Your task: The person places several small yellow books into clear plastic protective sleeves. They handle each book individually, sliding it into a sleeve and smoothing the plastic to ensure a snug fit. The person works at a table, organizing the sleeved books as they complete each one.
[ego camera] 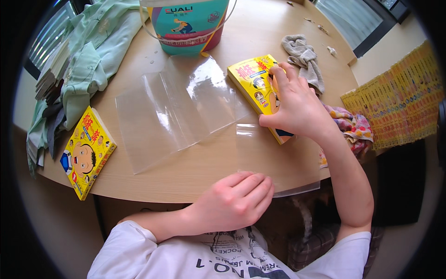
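Observation:
My right hand (299, 101) is spread over a thick yellow comic book (249, 75), fingers on its cover and thumb by its lower edge. Under and below that book lies a clear plastic book cover (289, 160), which reaches past the table's front edge. My left hand (240, 198) rests at the near edge of this cover, fingers together and bent; its fingertips are hidden, so whether it pinches the film cannot be told. More clear plastic covers (174, 108) lie on the table left of the book. A second yellow comic book (83, 153) sits at the table's left edge.
A teal bucket (188, 28) with a wire handle stands at the back. Green cloth (97, 52) and a stack of papers (52, 73) are at left. A knotted grey cloth (305, 59) and a patterned cloth (352, 127) lie at right, beside a long row of yellow books (397, 97).

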A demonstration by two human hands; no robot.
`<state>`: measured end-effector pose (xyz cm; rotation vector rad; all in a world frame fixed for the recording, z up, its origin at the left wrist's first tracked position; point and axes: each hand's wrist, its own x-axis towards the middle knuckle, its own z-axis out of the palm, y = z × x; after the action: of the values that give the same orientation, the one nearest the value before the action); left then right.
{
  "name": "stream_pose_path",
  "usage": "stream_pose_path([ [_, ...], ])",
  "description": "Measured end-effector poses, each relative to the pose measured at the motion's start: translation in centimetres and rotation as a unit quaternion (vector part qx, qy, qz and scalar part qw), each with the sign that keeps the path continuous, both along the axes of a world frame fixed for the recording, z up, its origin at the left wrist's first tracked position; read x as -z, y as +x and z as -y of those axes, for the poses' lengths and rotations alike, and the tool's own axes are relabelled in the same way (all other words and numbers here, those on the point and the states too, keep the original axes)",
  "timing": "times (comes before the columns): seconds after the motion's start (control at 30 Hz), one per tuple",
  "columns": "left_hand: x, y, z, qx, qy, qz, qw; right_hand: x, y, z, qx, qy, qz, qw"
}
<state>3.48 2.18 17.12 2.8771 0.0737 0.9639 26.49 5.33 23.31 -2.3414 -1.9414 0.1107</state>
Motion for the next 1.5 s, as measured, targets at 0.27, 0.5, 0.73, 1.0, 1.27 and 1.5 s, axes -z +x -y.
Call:
stream_pose_path([
  [0.27, -0.4, -0.6, -0.3, 0.005, -0.001, 0.0, 1.0, 0.1, 0.6, -1.0, 0.017, -0.06, -0.02, 0.998],
  [0.5, -0.8, -0.8, -0.9, 0.009, 0.0, 0.0, 1.0, 0.0, 1.8, -1.4, 0.002, 0.078, -0.054, 0.996],
  [0.73, -2.2, -3.9, -4.1, -0.003, -0.01, -0.04, 0.999, -2.9, 4.6, 0.1, -0.029, 0.001, -0.287, 0.957],
  [1.0, -3.2, -6.5, -5.8, -0.052, 0.022, -0.122, 0.991, -1.2, 3.5, -0.9, 0.035, -0.049, 0.033, 0.998],
  [1.27, -3.5, -4.4, -6.4, -0.018, 0.076, -0.154, 0.985, -0.8, 7.1, -2.1, 0.084, -0.004, -0.118, 0.989],
  [1.5, -4.8, -4.9, -8.8, 0.093, 0.073, -0.194, 0.974, -2.7, 11.0, 2.5, 0.014, 0.1, -0.535, 0.839],
])
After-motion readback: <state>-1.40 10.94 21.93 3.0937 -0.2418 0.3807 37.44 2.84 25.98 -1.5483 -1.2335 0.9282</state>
